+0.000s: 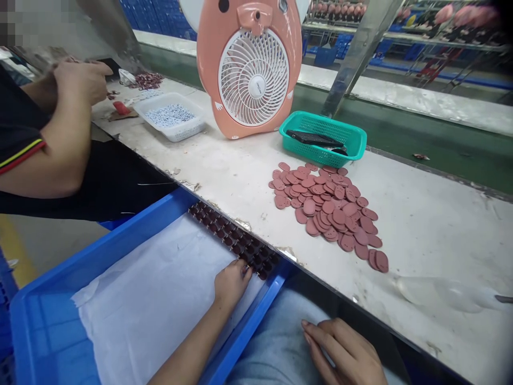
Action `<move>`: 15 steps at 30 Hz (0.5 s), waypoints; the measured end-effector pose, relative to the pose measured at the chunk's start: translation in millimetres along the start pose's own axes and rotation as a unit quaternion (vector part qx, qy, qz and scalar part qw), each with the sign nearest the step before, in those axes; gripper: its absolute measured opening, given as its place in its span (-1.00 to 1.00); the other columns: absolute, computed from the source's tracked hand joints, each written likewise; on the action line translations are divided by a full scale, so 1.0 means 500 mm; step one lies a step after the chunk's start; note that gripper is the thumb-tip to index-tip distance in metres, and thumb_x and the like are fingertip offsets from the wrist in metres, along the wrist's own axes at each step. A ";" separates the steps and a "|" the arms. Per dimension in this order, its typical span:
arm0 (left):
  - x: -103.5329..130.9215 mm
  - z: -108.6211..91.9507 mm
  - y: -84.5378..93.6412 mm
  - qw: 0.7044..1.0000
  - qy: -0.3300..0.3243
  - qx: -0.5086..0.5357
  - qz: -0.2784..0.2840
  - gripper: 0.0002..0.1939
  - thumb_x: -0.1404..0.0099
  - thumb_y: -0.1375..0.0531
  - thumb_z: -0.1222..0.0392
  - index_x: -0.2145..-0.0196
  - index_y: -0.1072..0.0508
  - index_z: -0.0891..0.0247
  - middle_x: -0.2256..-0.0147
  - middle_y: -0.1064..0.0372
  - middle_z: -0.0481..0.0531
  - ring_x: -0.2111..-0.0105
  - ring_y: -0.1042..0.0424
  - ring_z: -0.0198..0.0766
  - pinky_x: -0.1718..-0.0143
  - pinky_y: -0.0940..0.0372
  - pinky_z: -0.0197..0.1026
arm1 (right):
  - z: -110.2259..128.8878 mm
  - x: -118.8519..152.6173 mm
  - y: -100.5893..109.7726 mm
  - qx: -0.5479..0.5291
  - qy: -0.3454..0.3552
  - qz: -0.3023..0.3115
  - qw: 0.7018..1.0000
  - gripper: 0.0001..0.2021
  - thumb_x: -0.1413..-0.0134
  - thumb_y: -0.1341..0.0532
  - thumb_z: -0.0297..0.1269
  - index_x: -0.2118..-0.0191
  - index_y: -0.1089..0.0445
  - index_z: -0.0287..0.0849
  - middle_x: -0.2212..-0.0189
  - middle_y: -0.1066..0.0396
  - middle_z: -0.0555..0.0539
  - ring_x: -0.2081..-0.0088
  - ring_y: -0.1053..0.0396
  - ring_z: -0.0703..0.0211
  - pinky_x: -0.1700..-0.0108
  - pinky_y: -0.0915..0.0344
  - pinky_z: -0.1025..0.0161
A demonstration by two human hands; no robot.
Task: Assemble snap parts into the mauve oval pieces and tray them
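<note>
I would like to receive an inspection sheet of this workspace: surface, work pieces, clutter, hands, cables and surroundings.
Surface: white bench, chipped along its near edge.
Work pieces: reddish oval pieces piled on the bench; dark pieces in rows inside the blue tray, which a white sheet lines.
Clutter: pink fan, green basket holding a dark flat object, white basket of small pale pieces; blurred translucent object at right.
Hands: left hand at the near end of the rows, grip unclear; right hand by the lap, nothing seen in it.
Cables: nothing seen.
Surroundings: another person at left; racks with pink items behind.
</note>
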State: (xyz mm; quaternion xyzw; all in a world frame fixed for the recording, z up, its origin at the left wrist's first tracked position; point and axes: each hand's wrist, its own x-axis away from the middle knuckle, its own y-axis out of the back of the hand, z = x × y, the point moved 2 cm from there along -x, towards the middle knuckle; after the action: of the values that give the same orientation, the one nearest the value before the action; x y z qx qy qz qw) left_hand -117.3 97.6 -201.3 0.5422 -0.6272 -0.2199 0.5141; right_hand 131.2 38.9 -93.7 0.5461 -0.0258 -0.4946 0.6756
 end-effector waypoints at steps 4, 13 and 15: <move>0.000 0.001 0.002 1.000 0.011 0.000 0.005 -0.70 -0.39 -0.22 0.07 -0.01 -0.47 0.24 0.01 -0.48 0.13 0.13 -0.51 -0.09 0.12 -0.46 0.08 | 0.002 0.001 -0.001 0.005 -0.001 0.001 1.000 -0.87 -0.23 -0.23 -0.52 0.14 -0.46 -0.26 0.46 -0.48 -0.09 0.52 -0.44 0.25 0.48 -0.42 0.35; 0.012 0.001 0.028 0.999 0.003 0.009 -0.034 -0.70 -0.41 -0.15 -0.01 0.07 -0.51 0.23 0.19 -0.57 0.07 0.22 -0.55 -0.11 0.16 -0.44 0.04 | 0.001 0.000 0.006 0.022 0.003 -0.009 1.000 -0.87 -0.21 -0.24 -0.53 0.15 -0.47 -0.27 0.50 -0.46 -0.06 0.55 -0.41 0.25 0.51 -0.38 0.34; 0.036 0.007 0.053 0.998 -0.016 0.008 -0.054 -0.68 -0.41 -0.09 0.01 0.01 -0.51 0.13 0.21 -0.61 0.07 0.25 -0.59 -0.09 0.20 -0.45 -0.03 | 0.006 -0.004 0.032 0.055 0.003 -0.030 0.998 -0.91 -0.24 -0.23 -0.50 0.21 -0.47 -0.23 0.56 -0.43 -0.02 0.61 -0.35 0.28 0.58 -0.30 0.33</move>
State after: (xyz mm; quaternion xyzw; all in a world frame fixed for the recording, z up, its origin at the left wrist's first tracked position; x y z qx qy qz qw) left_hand -130.4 88.4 -173.2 0.5756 -0.6069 -0.2508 0.4873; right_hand 138.8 36.5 -79.0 0.5843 -0.0345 -0.5112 0.6294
